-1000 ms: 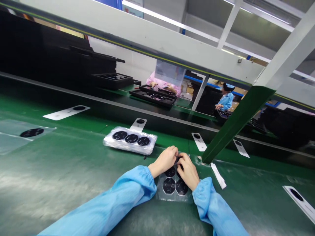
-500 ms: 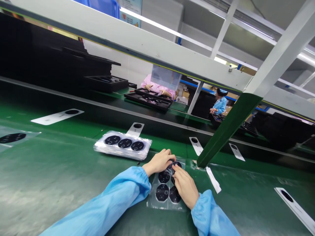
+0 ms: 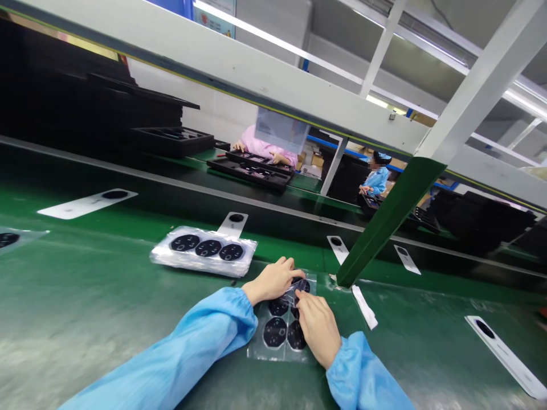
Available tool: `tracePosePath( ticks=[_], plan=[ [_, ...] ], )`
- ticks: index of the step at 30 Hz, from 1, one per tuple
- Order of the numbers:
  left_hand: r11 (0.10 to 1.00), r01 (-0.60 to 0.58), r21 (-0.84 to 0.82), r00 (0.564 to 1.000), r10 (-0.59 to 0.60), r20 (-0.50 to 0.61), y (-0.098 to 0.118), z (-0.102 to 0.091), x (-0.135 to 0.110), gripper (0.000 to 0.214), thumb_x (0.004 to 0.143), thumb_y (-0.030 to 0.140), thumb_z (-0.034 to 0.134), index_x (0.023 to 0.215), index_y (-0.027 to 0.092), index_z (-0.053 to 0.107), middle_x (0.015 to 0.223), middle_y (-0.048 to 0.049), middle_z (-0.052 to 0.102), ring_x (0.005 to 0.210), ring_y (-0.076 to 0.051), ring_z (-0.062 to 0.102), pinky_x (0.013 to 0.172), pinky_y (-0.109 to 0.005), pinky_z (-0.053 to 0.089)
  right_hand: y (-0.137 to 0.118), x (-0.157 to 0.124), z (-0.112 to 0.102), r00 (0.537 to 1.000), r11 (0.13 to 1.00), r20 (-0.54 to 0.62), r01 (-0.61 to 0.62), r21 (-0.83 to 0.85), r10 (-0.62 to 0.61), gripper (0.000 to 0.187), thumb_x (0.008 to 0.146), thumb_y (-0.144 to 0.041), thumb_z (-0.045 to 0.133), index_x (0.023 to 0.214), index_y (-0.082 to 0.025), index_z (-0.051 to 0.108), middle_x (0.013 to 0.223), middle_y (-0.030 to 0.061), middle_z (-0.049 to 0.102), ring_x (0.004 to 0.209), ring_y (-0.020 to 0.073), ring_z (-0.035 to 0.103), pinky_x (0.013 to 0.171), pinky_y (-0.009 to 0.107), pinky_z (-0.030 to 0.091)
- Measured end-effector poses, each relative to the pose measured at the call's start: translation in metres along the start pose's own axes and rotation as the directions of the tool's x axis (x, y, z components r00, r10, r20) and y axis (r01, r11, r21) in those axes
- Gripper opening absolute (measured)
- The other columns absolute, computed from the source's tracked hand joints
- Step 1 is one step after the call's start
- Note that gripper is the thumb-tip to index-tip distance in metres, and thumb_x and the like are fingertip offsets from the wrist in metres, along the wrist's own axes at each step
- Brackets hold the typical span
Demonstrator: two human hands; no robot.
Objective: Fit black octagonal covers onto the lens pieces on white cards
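A clear plastic sheet [image 3: 256,352] with several round black discs lies flat on the green bench in front of me. My left hand [image 3: 276,280] is at its upper part, with curled fingers pressing on the film near the top disc. From the right, my right hand [image 3: 318,327] pinches a raised, shiny bit of film close to the left fingertips. Its palm covers part of the right-hand discs. To the left sits a stack of clear packets [image 3: 205,250], three black discs showing on top.
White cards with a black oval lie around, such as one card [image 3: 88,205] at left and another [image 3: 506,356] at right. A green-based post [image 3: 388,225] rises beyond my right hand, beside a folded white strip [image 3: 364,307]. Across the line, people work at black trays [image 3: 250,171].
The right fingers have closed from lying over the discs to pinching the film, which now lifts and glints. My left hand stays on the sheet. The whole view has shifted slightly.
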State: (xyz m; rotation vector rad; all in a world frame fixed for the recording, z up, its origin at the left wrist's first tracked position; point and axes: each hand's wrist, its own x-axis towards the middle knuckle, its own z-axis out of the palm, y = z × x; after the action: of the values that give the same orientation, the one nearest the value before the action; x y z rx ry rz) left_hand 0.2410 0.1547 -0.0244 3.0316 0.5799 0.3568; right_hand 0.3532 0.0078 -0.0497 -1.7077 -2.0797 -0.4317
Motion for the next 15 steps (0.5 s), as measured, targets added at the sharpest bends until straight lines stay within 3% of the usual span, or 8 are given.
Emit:
tracePosePath(
  ticks=[4, 9, 12, 15],
  plan=[
    [1.000, 0.000, 0.030, 1.000, 0.000, 0.025, -0.001, 0.003, 0.006, 0.025, 0.089, 0.027, 0.051, 0.112, 0.017, 0.054, 0.107, -0.0064, 0.058, 0.090, -0.018, 0.059, 0.072, -0.035, 0.052, -0.003, 0.000, -0.003, 1.000, 0.997, 0.004, 0.019, -0.073, -0.019, 0.027, 0.080, 0.001, 0.043, 0.098, -0.015, 0.056, 0.106, 0.0082, 0.066, 0.101, 0.0196, 0.058, 0.082, 0.033, 0.046],
    [0.999, -0.004, 0.038, 0.999, 0.003, 0.037, -0.001, 0.003, 0.007, 0.025, 0.089, 0.028, 0.051, 0.111, 0.017, 0.054, 0.106, -0.0064, 0.058, 0.090, -0.018, 0.059, 0.072, -0.035, 0.052, -0.023, -0.011, -0.017, 1.000, 0.981, 0.004, -0.029, -0.194, 0.030, 0.024, 0.082, 0.001, 0.039, 0.087, -0.013, 0.057, 0.076, 0.0089, 0.062, 0.072, 0.0224, 0.057, 0.069, 0.037, 0.046],
    [0.999, -0.007, 0.034, 0.999, 0.006, 0.032, -0.001, 0.003, 0.006, 0.025, 0.089, 0.027, 0.051, 0.111, 0.017, 0.054, 0.106, -0.0064, 0.058, 0.091, -0.019, 0.058, 0.073, -0.036, 0.052, -0.046, -0.027, -0.024, 0.999, 0.968, 0.000, -0.052, -0.245, 0.053, 0.024, 0.082, -0.001, 0.038, 0.074, -0.016, 0.055, 0.068, 0.0075, 0.057, 0.064, 0.0227, 0.053, 0.063, 0.039, 0.044],
    [1.000, -0.013, 0.020, 1.000, 0.013, 0.027, -0.001, 0.005, 0.006, 0.025, 0.089, 0.027, 0.051, 0.112, 0.017, 0.053, 0.107, -0.0065, 0.057, 0.092, -0.019, 0.058, 0.074, -0.037, 0.051, -0.071, -0.057, -0.025, 0.999, 0.972, -0.035, -0.004, -0.236, -0.005, 0.028, 0.085, -0.005, 0.038, 0.066, -0.019, 0.053, 0.061, 0.0057, 0.054, 0.057, 0.0215, 0.051, 0.056, 0.038, 0.043]
  ],
)
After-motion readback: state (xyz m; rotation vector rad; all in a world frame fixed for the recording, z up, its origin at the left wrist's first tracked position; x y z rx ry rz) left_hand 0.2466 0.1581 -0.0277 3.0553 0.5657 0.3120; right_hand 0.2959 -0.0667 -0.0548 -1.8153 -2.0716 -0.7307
